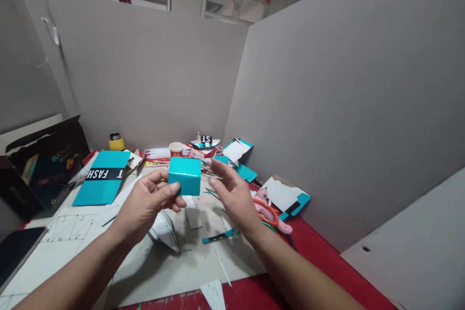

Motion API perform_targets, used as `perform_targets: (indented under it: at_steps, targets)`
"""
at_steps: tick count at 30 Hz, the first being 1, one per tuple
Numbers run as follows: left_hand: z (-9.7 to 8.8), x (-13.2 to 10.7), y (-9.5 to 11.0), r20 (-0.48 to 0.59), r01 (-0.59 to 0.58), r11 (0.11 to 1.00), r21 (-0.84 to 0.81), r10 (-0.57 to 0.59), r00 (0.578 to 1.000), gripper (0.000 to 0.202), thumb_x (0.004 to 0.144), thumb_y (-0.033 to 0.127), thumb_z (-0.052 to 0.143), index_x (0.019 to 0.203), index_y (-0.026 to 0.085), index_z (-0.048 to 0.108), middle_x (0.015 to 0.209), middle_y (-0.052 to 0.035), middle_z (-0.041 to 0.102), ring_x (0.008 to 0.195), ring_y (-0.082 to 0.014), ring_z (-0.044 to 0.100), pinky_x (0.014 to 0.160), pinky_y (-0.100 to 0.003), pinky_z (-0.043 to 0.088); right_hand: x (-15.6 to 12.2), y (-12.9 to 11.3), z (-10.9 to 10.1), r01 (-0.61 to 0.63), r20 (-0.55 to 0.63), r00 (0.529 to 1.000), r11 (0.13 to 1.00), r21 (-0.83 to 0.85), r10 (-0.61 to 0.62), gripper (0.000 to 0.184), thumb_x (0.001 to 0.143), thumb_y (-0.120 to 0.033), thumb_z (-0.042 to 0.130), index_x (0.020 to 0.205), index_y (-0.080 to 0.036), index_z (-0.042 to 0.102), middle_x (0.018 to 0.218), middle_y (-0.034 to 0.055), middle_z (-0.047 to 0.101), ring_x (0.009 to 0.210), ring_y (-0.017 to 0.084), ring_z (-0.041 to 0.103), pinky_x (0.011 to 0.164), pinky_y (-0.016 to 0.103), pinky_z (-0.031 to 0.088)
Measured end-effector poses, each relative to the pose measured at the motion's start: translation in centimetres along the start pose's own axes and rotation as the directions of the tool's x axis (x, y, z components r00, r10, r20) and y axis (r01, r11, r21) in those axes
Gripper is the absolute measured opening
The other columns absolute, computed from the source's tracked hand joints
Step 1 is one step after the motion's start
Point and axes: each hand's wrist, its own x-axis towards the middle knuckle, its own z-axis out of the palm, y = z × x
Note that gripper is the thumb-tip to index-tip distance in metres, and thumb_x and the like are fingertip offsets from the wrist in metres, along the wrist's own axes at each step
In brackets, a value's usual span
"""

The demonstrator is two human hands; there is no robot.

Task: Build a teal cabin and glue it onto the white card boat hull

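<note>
My left hand (156,196) pinches a folded piece of glossy teal card (185,174) by its left side, above the middle of the table. A crease runs across the card, splitting it into an upper and a lower face. To the right of the card, my right hand (232,193) is held with its fingers apart, and a gap shows between it and the card. Scissors with orange and pink handles (269,213) lie by the right wrist. Below the hands are a folded white card piece (165,232) and a teal and black strip (220,236).
A large teal card with lettering (101,174) lies at the left, near a dark box (51,164). Behind stand a yellow jar (116,142), a paper cup (176,148) and a small model boat (205,143). Torn card (286,196) rests by the right partition.
</note>
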Motion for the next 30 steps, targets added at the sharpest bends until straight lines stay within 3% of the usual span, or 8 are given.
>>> perform_targets:
  at_steps: [2,3,8,12,17,22,26,30]
  targets:
    - [-0.1,0.1,0.0,-0.085,-0.023,1.0,-0.016,0.022,0.996,0.023,0.076,0.029,0.076,0.092,0.017,0.065,0.077,-0.0008,0.069,0.066,-0.0132,0.068,0.06,-0.022,0.053,-0.3,-0.5,-0.1,0.025,-0.117,0.993,0.998,0.055,-0.018,0.027,0.086,-0.031,0.062,0.111,-0.023,0.062,0.111,0.0078,0.068,0.103,0.021,0.065,0.091,0.04,0.053]
    - [-0.1,0.2,-0.1,-0.11,-0.025,1.0,-0.019,0.023,0.994,0.023,0.075,0.029,0.077,0.092,0.017,0.066,0.08,-0.0013,0.069,0.069,-0.0144,0.069,0.062,-0.023,0.054,-0.5,-0.8,-0.1,0.036,-0.119,0.993,0.995,0.091,-0.025,0.024,0.086,-0.032,0.063,0.108,-0.024,0.062,0.106,0.0065,0.069,0.099,0.02,0.066,0.089,0.04,0.054]
    - [0.0,0.2,-0.7,-0.073,-0.007,1.0,0.018,0.009,0.997,0.021,0.078,0.031,0.074,0.092,0.017,0.068,0.086,-0.0031,0.07,0.077,-0.0158,0.069,0.071,-0.027,0.055,-1.8,-2.2,0.8,0.083,0.05,0.995,0.991,0.108,-0.088,0.035,0.084,-0.023,0.066,0.117,-0.027,0.055,0.101,0.0036,0.068,0.096,0.018,0.066,0.085,0.036,0.056]
    - [0.2,0.0,-1.1,-0.015,0.024,0.999,0.041,-0.023,1.0,0.015,0.078,0.029,0.074,0.086,0.017,0.07,0.082,-0.0007,0.067,0.071,-0.0117,0.065,0.067,-0.023,0.053,-2.0,-2.4,1.2,0.092,0.118,0.988,0.993,0.077,-0.101,0.041,0.082,-0.018,0.065,0.12,-0.027,0.054,0.092,0.0013,0.066,0.084,0.016,0.066,0.076,0.034,0.056]
    - [0.3,-0.1,-1.3,0.059,0.067,0.997,0.025,-0.069,0.996,0.013,0.077,0.028,0.074,0.084,0.017,0.071,0.07,0.0003,0.064,0.059,-0.0093,0.06,0.055,-0.02,0.048,-1.8,-2.5,0.7,-0.041,0.199,0.98,0.986,0.161,0.008,0.035,0.081,-0.021,0.065,0.115,-0.026,0.058,0.08,-0.001,0.066,0.076,0.016,0.065,0.071,0.035,0.057]
    - [0.5,-0.1,-1.4,0.06,0.099,0.995,0.016,-0.1,0.993,0.02,0.076,0.028,0.076,0.092,0.017,0.072,0.079,-0.0016,0.067,0.06,-0.0093,0.059,0.057,-0.021,0.051,-1.5,-2.9,0.2,-0.113,0.26,0.964,0.975,0.19,0.061,0.035,0.078,-0.026,0.069,0.113,-0.025,0.06,0.08,-0.0015,0.068,0.075,0.016,0.066,0.071,0.035,0.058]
    - [0.3,0.1,-0.9,-0.022,0.054,0.999,-0.008,-0.054,0.998,0.018,0.074,0.028,0.077,0.088,0.018,0.072,0.075,0.0003,0.066,0.059,-0.0087,0.061,0.056,-0.019,0.052,-0.6,-2.9,-1.5,-0.088,0.228,0.972,0.989,0.119,0.059,0.032,0.081,-0.028,0.066,0.112,-0.024,0.062,0.08,-0.0002,0.07,0.071,0.014,0.066,0.071,0.035,0.058]
    - [-0.1,0.6,-0.5,-0.109,0.046,0.998,-0.037,-0.049,0.993,0.021,0.072,0.027,0.08,0.089,0.019,0.071,0.076,0.0019,0.067,0.059,-0.0083,0.063,0.058,-0.019,0.054,0.4,-1.6,-4.6,-0.025,0.157,0.986,0.977,-0.211,0.059,0.026,0.084,-0.035,0.061,0.105,-0.02,0.066,0.081,0.0028,0.071,0.07,0.016,0.066,0.067,0.035,0.056]
